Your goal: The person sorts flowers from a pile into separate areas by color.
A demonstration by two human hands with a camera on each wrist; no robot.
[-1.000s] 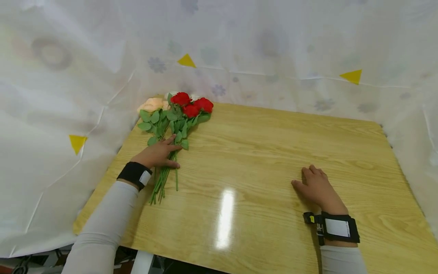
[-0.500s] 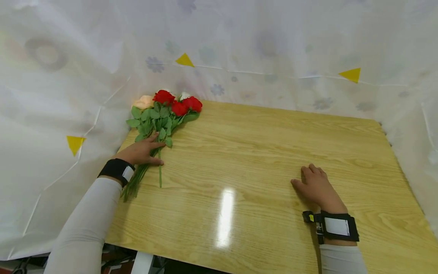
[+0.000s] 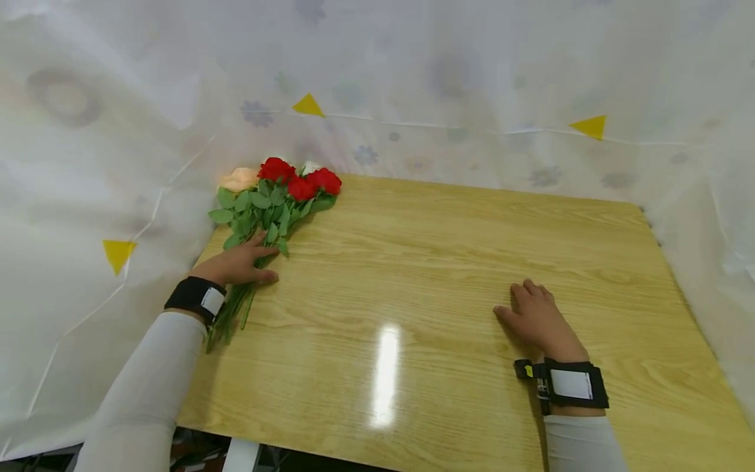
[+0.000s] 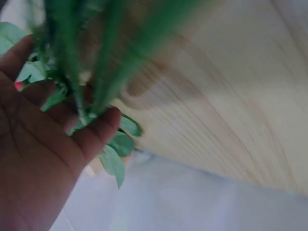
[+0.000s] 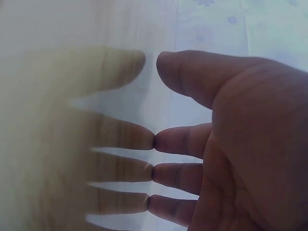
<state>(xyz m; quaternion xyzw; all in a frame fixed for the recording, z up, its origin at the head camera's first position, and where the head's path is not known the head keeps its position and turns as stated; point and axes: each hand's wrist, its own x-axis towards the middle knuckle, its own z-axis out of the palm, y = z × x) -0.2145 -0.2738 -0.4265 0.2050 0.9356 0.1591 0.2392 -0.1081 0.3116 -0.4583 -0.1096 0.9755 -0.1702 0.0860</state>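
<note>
A bunch of roses lies at the far left of the table in the head view, with red roses (image 3: 277, 169) at the front, a peach rose (image 3: 238, 179) beside them and a bit of a white rose (image 3: 310, 167) behind. My left hand (image 3: 234, 263) rests across their green stems (image 3: 231, 308), just below the leaves, with fingers and thumb spread. In the left wrist view the blurred stems (image 4: 113, 53) run past the fingertips, near some leaves (image 4: 114, 163). My right hand (image 3: 539, 321) holds nothing; its fingertips touch the tabletop, where they are mirrored in the right wrist view.
The wood-grain table (image 3: 442, 275) carries a bright light reflection. A pale patterned curtain (image 3: 436, 59) closes in its back and sides, with yellow triangles (image 3: 309, 105) along a line on it. Dark clutter shows below the front edge at the left.
My left hand has slid left with the roses, and one separate stem has joined the others under it. The right hand stays in place; the head view has shifted slightly.
</note>
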